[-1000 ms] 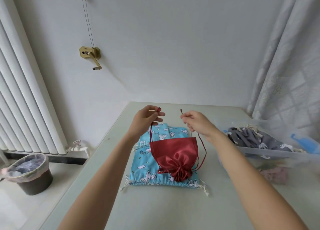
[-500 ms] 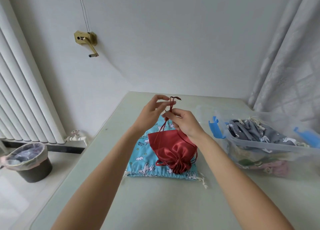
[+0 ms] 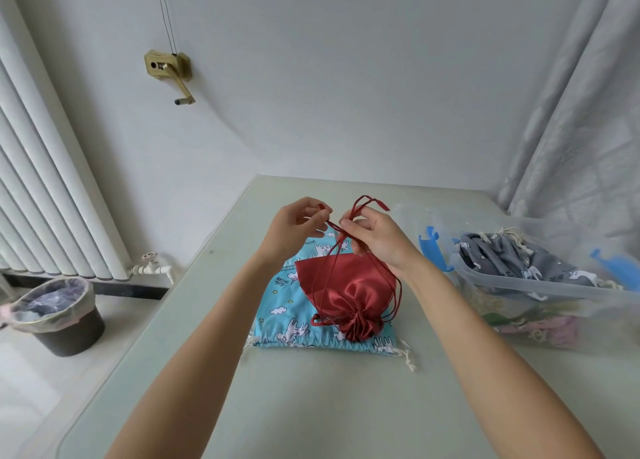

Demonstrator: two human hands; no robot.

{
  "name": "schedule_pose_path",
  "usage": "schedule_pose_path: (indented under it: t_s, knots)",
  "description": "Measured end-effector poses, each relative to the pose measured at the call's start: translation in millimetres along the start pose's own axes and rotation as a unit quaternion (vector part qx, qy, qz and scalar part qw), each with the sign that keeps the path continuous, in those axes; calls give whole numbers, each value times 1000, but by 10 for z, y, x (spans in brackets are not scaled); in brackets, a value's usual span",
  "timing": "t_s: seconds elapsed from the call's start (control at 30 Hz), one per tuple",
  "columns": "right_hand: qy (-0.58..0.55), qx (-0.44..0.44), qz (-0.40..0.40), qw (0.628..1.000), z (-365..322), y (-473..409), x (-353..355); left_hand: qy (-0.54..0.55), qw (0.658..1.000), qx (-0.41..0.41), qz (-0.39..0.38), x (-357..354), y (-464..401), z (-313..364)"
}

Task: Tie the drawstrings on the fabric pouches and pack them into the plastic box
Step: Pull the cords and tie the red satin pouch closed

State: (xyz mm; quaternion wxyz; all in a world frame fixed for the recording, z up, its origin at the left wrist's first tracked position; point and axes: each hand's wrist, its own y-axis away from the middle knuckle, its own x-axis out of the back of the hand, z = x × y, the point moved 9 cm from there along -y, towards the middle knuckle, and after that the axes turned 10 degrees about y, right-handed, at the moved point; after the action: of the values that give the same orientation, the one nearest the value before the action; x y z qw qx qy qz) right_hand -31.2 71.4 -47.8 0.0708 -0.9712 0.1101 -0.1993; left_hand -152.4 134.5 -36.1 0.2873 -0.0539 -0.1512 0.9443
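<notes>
A red satin pouch point(image 3: 346, 287) lies on a light blue cartoon-print pouch point(image 3: 280, 299) in the middle of the table point(image 3: 311, 406), its gathered mouth toward me. Its red drawstrings point(image 3: 360, 206) rise from the mouth and cross above it. My left hand point(image 3: 294, 226) pinches one cord end. My right hand point(image 3: 377, 237) pinches the crossing, with a loop standing up behind its fingers. The clear plastic box point(image 3: 540, 285) with blue latches stands at the right and holds a grey print pouch point(image 3: 512, 258).
A pink pouch shows through the box wall point(image 3: 547, 327). A lined bin point(image 3: 55, 315) stands on the floor at the left, below a radiator point(image 3: 41, 195). A curtain point(image 3: 581, 119) hangs at the right behind the box.
My hands came together from apart and crossed the two red cords. A loop now stands above my right hand. The view has tilted slightly.
</notes>
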Motion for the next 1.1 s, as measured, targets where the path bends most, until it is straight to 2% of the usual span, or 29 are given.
schedule_pose_path:
  t_s: [0.1, 0.17, 0.23, 0.33, 0.43, 0.5, 0.63, 0.77, 0.93, 1.0, 1.1]
  knots:
    - [27, -18, -7, 999, 105, -1, 16, 82, 994, -4, 69, 151, 65, 6]
    - [-13, -30, -9, 999, 145, -4, 14, 109, 992, -9, 57, 142, 125, 8]
    - [-57, -30, -7, 998, 137, -13, 19, 54, 999, 9, 4, 19, 185, -91]
    - [-54, -7, -15, 998, 39, -20, 30, -58, 992, 91, -57, -172, 261, -388]
    - [-6, 35, -58, 998, -101, 22, 8, -11, 991, 123, -54, -189, 235, -450]
    - [65, 58, -74, 993, -135, 56, 36, 5, 990, 134, -51, -136, 193, -438]
    - [206, 103, -28, 973, -98, 45, 170, 108, 974, 184, -71, -104, 201, -459]
    - [252, 147, 16, 956, -123, 38, 155, 85, 982, 147, -82, -191, 227, -448]
    - [266, 180, 5, 947, -188, 86, 38, 73, 984, 135, -89, -279, 237, -494]
    - [267, 182, 11, 946, -171, 130, 45, 64, 989, 115, -60, -184, 228, -499]
    - [237, 146, 93, 956, -29, 317, 227, 45, 991, 116, 44, 167, 300, -606]
